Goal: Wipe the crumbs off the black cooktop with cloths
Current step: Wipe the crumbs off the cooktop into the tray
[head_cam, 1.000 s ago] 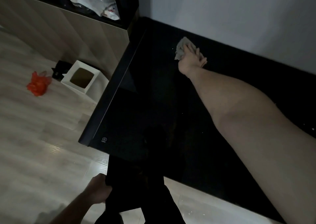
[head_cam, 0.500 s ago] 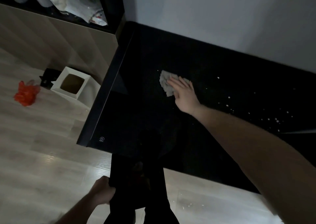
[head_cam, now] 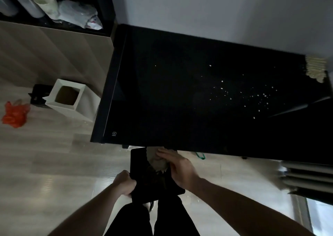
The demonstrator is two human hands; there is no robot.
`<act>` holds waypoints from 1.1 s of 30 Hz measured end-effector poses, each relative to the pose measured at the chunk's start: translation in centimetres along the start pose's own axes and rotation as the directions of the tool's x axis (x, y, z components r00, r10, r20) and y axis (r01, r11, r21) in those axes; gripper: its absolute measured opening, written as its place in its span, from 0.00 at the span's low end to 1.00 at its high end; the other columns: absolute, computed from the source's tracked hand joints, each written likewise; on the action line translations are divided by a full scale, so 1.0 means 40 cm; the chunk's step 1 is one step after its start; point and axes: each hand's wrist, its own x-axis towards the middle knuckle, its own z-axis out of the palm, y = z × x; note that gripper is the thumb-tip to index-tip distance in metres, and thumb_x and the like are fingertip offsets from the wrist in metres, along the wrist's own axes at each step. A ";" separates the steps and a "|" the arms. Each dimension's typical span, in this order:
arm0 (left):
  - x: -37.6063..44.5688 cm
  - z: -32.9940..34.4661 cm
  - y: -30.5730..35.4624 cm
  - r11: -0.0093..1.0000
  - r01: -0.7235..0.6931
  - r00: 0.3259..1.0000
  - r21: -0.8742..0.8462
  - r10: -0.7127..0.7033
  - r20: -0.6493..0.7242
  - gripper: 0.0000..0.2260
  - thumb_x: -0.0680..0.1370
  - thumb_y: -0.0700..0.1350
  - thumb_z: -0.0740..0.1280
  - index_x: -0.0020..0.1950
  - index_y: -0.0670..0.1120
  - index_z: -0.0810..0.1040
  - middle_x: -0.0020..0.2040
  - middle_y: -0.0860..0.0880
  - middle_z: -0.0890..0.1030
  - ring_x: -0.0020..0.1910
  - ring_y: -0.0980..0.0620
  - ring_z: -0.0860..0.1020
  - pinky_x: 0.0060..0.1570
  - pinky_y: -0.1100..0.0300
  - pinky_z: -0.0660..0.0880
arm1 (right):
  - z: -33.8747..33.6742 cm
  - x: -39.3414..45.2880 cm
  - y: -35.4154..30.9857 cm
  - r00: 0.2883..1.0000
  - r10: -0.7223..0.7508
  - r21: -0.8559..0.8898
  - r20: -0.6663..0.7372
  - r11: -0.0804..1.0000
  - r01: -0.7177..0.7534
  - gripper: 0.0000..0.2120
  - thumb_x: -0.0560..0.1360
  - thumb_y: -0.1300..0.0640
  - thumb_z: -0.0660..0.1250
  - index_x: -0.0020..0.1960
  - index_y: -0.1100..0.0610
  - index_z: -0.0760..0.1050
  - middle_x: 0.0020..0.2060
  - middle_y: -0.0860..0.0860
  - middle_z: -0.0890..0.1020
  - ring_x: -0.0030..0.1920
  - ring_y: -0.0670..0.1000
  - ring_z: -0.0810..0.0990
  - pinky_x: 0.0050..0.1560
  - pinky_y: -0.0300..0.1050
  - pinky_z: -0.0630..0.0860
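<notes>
The black cooktop [head_cam: 171, 95] fills the middle of the view, with several white crumbs [head_cam: 255, 97] scattered on its right half. My right hand [head_cam: 178, 167] presses a grey cloth [head_cam: 157, 161] just off the cooktop's near edge, over a flat black tray [head_cam: 149, 178]. My left hand [head_cam: 125, 183] grips that black tray at its left side, below the cooktop edge. A second, pale knitted cloth [head_cam: 316, 68] lies at the cooktop's far right corner.
A white square bin [head_cam: 69, 98] stands on the wooden floor left of the cooktop, with an orange plastic bag [head_cam: 15, 113] further left. A shelf with bags and rolls [head_cam: 54, 8] is at the top left. A grey radiator-like unit [head_cam: 306, 176] sits at the right.
My right hand has drawn the grey cloth from the cooktop's far left area across to its near edge and over the black tray. The left hand stays on the tray.
</notes>
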 end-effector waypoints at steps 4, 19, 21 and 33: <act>0.004 -0.012 -0.015 0.998 -0.025 1.000 0.061 0.026 -0.011 0.16 0.66 0.43 0.61 0.48 0.38 0.82 0.43 0.40 0.86 0.39 0.41 0.86 0.41 0.50 0.86 | -0.076 0.066 -0.048 0.981 0.110 0.123 -0.157 0.988 -0.092 0.33 0.80 0.71 0.60 0.75 0.41 0.75 0.76 0.40 0.74 0.77 0.42 0.72 0.79 0.44 0.69; 0.092 -0.046 -0.037 0.976 -0.139 0.990 0.168 0.140 0.002 0.06 0.67 0.42 0.60 0.30 0.45 0.72 0.30 0.49 0.80 0.29 0.50 0.79 0.28 0.59 0.73 | -0.293 0.852 -0.073 0.960 0.165 -0.203 -0.226 0.956 -0.212 0.33 0.82 0.69 0.59 0.84 0.51 0.60 0.85 0.51 0.60 0.85 0.56 0.57 0.85 0.48 0.52; 0.106 -0.040 -0.043 0.977 -0.133 0.990 0.169 0.139 -0.023 0.06 0.67 0.43 0.61 0.29 0.44 0.71 0.30 0.49 0.79 0.29 0.51 0.78 0.27 0.62 0.71 | -0.268 0.887 -0.059 0.965 0.196 -0.359 -0.172 0.900 -0.247 0.35 0.80 0.66 0.61 0.85 0.48 0.57 0.85 0.49 0.57 0.85 0.58 0.54 0.85 0.57 0.51; 0.080 -0.026 -0.016 0.996 -0.044 0.999 0.078 0.044 0.002 0.10 0.67 0.43 0.63 0.41 0.41 0.81 0.38 0.45 0.86 0.35 0.47 0.86 0.36 0.53 0.86 | -0.106 0.269 0.033 0.995 -0.072 -0.308 -0.067 0.950 0.048 0.34 0.74 0.71 0.62 0.77 0.50 0.74 0.79 0.47 0.71 0.82 0.52 0.66 0.84 0.62 0.55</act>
